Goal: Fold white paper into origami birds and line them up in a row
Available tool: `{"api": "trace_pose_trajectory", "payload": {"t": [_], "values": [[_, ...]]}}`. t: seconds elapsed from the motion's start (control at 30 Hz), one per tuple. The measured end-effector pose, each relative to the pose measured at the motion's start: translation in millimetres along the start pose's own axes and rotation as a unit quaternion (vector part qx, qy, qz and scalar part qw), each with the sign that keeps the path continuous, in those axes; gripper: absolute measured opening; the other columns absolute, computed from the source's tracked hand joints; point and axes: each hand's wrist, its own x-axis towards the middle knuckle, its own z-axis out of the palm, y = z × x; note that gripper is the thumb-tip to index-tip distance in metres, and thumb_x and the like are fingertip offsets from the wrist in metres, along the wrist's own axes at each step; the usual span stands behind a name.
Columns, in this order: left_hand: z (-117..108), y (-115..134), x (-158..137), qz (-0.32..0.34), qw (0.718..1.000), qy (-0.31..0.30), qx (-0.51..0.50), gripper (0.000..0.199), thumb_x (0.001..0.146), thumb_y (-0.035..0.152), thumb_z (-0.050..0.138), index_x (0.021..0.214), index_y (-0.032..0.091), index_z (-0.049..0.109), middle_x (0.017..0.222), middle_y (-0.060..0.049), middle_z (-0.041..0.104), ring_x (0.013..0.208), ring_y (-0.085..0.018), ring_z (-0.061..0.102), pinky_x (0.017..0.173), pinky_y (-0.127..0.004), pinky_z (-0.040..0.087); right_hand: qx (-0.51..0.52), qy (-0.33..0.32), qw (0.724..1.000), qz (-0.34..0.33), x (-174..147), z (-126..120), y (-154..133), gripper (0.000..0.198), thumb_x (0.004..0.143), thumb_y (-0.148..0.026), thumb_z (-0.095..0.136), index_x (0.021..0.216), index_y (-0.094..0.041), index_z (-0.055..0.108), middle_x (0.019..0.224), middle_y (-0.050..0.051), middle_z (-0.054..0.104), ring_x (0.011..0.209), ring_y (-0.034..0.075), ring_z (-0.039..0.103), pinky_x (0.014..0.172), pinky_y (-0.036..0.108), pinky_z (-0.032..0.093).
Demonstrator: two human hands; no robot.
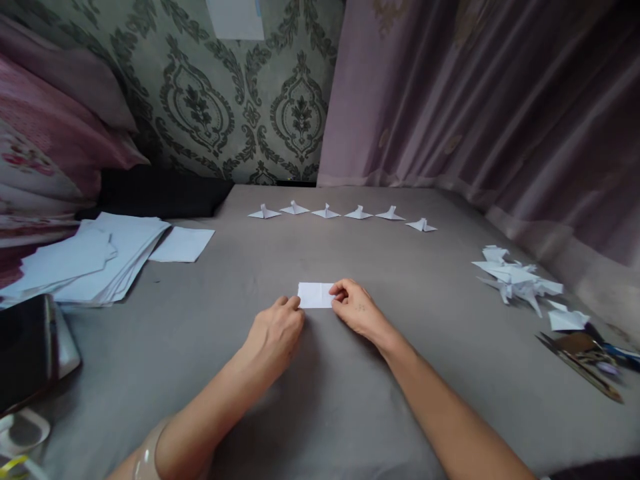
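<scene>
A small white rectangle of folded paper (316, 295), with a faint upright crease near its middle, is between my two hands just above or on the grey cloth. My right hand (354, 305) pinches its right edge between thumb and fingers. At its lower left corner, my left hand (283, 325) has its fingers curled closed on the paper; the fingertips are partly hidden. Farther back stands a row of several folded paper birds (327, 211).
To the left lie a stack of white sheets (100, 260), a single square sheet (183, 245) and a dark phone (25, 353). On the right are a heap of folded paper figures (515, 277) and scissors (580, 367). A curtain (450, 100) hangs behind.
</scene>
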Motion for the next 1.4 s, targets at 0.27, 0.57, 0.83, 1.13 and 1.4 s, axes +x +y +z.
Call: {"api": "trace_pose_trajectory", "payload": {"t": [0.27,0.57,0.83,1.13,1.4], "values": [[1,0,8,-0.051,0.997,0.066,-0.005,0.015,0.087,0.019,0.041,0.086,0.016,0.057,0.085,-0.008,0.057,0.077,-0.021,0.055,0.058,-0.029,0.043,-0.106,0.056,0.992,-0.027,-7,-24,9,0.026,0.068,-0.004,0.045,0.084,-0.019,0.059,0.086,0.003,0.056,0.071,0.013,0.055,0.071,0.027,0.044],[27,-6,25,0.062,0.978,0.172,-0.1,0.038,0.085,0.038,0.056,0.116,0.017,0.048,0.112,-0.011,0.059,0.098,-0.026,0.054,0.082,-0.038,0.046,0.054,-0.015,0.998,-0.003,-10,-17,3,0.042,0.071,-0.01,0.05,0.111,-0.02,0.051,0.082,0.0,0.064,0.063,0.011,0.057,0.063,0.026,0.046],[23,-5,24,0.108,0.974,0.188,-0.069,0.019,0.092,0.023,0.042,0.096,0.017,0.06,0.098,-0.01,0.067,0.09,-0.023,0.06,0.075,-0.034,0.044,0.321,-0.059,0.94,0.103,-10,-27,-16,0.029,0.073,-0.017,0.056,0.101,-0.017,0.053,0.073,0.0,0.061,0.059,0.01,0.056,0.048,0.019,0.042],[4,-3,25,-0.198,0.675,0.256,-0.663,0.024,0.076,0.038,0.065,0.083,0.014,0.065,0.066,-0.001,0.063,0.056,-0.011,0.056,0.056,-0.022,0.047,0.128,0.171,0.962,-0.17,-16,-27,-21,0.033,0.074,-0.012,0.051,0.107,-0.021,0.05,0.096,0.006,0.057,0.084,0.017,0.058,0.072,0.031,0.05],[9,1,29,-0.233,0.539,0.097,-0.803,0.031,0.063,0.032,0.078,0.081,0.012,0.063,0.064,-0.001,0.062,0.054,-0.008,0.057,0.054,-0.019,0.047,-0.173,0.118,0.917,-0.338,-20,-21,-14,0.04,0.082,-0.005,0.049,0.111,-0.028,0.061,0.124,0.008,0.048,0.112,0.024,0.046,0.093,0.044,0.042]]}}
